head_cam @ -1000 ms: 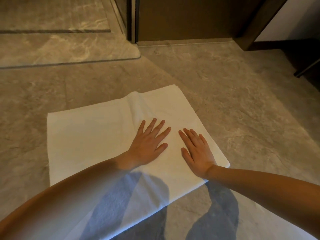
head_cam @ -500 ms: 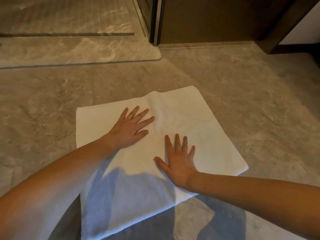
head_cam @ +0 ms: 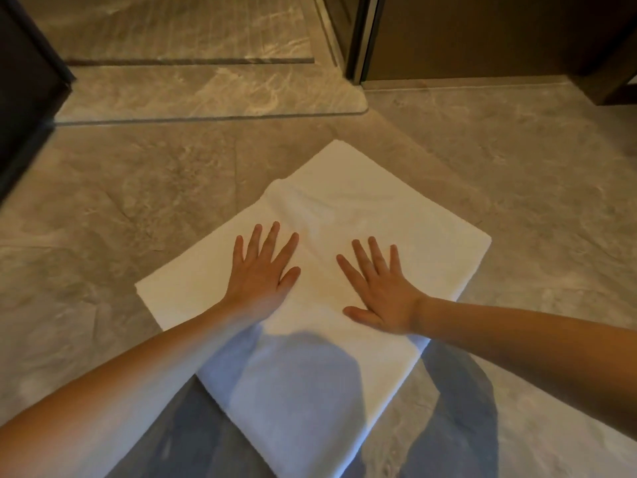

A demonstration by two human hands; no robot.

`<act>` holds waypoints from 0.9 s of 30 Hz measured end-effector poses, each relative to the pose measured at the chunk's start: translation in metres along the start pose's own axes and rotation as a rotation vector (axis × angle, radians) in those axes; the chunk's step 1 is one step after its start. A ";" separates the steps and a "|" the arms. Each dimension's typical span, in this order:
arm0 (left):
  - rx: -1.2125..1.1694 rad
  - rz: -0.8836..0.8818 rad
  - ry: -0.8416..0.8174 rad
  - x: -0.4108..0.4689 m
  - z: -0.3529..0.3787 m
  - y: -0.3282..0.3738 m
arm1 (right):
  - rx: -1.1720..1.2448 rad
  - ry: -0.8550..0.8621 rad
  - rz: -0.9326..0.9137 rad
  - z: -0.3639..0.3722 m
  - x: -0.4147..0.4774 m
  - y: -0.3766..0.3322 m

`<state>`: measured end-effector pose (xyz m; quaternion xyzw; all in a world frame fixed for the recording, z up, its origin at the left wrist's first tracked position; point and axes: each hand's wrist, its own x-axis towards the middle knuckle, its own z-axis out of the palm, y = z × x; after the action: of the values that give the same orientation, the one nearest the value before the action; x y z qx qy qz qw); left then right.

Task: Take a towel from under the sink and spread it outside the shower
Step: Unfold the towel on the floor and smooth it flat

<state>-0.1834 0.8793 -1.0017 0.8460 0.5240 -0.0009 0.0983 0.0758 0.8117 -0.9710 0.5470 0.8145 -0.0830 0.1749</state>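
Note:
A white towel [head_cam: 379,208] lies flat on the grey stone floor, turned at an angle, with a soft crease running up its middle. My left hand [head_cam: 263,270] rests palm down on the towel's left half, fingers spread. To the right of the crease my right hand [head_cam: 379,288] presses flat on the towel, fingers apart. Neither hand grips the cloth. My forearms' shadows darken the towel's near part.
The shower's raised stone threshold [head_cam: 206,94] runs across the floor beyond the towel. A metal frame post [head_cam: 358,39] and a dark brown panel [head_cam: 482,32] stand at the back right. A dark cabinet side [head_cam: 24,81] juts in at the far left.
My view has swung, so the towel now sits more diagonally. My right hand has slid away from the left, and both palms now lie either side of the crease.

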 end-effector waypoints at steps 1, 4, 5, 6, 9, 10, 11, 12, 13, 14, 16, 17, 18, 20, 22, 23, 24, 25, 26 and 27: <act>0.001 -0.026 -0.010 -0.010 0.001 -0.004 | -0.042 -0.009 -0.048 -0.004 0.006 0.004; -0.002 -0.113 -0.053 -0.035 -0.001 -0.004 | -0.147 -0.023 -0.176 -0.019 0.022 0.012; -0.002 -0.141 -0.068 -0.041 -0.002 -0.001 | -0.167 -0.034 -0.205 -0.025 0.027 0.014; 0.000 -0.166 -0.084 -0.045 -0.003 0.002 | -0.189 -0.041 -0.227 -0.031 0.030 0.015; -0.030 -0.160 -0.026 -0.043 -0.018 0.002 | -0.170 -0.005 -0.226 -0.045 0.027 0.009; 0.009 -0.071 0.031 -0.039 -0.026 -0.001 | -0.091 0.060 -0.177 -0.046 0.023 0.003; 0.068 0.054 0.081 -0.032 -0.033 -0.005 | 0.039 0.148 -0.089 -0.046 0.018 -0.005; 0.123 0.182 0.104 -0.025 -0.039 -0.009 | 0.178 0.227 0.022 -0.046 0.013 -0.015; 0.152 0.282 0.106 -0.018 -0.044 -0.012 | 0.289 0.272 0.130 -0.044 0.010 -0.025; 0.170 0.347 0.093 -0.010 -0.046 -0.014 | 0.341 0.279 0.210 -0.042 0.008 -0.035; 0.182 0.449 0.076 0.005 -0.047 -0.011 | 0.311 0.209 0.259 -0.036 0.006 -0.050; 0.173 0.490 0.073 0.011 -0.046 -0.009 | 0.290 0.165 0.261 -0.032 0.006 -0.055; 0.160 0.519 0.068 0.016 -0.045 -0.007 | 0.275 0.129 0.269 -0.029 0.006 -0.060; 0.132 0.546 0.057 0.025 -0.040 -0.005 | 0.252 0.089 0.298 -0.021 0.008 -0.066; 0.129 0.527 0.044 0.029 -0.029 -0.006 | 0.224 0.072 0.313 -0.013 0.012 -0.072; 0.111 0.494 0.043 0.029 -0.023 -0.008 | 0.205 0.074 0.312 -0.010 0.015 -0.074; 0.080 0.454 0.048 0.028 -0.017 -0.009 | 0.190 0.076 0.309 -0.007 0.017 -0.075; 0.051 0.415 0.057 0.027 -0.013 -0.010 | 0.178 0.076 0.301 -0.006 0.020 -0.074; 0.037 0.385 0.065 0.026 -0.010 -0.012 | 0.171 0.079 0.287 -0.005 0.023 -0.072; 0.034 0.357 0.072 0.026 -0.009 -0.012 | 0.167 0.083 0.264 -0.005 0.026 -0.068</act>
<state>-0.1835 0.9091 -0.9978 0.9267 0.3684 0.0378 0.0637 0.0034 0.8090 -0.9798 0.6648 0.7323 -0.1041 0.1045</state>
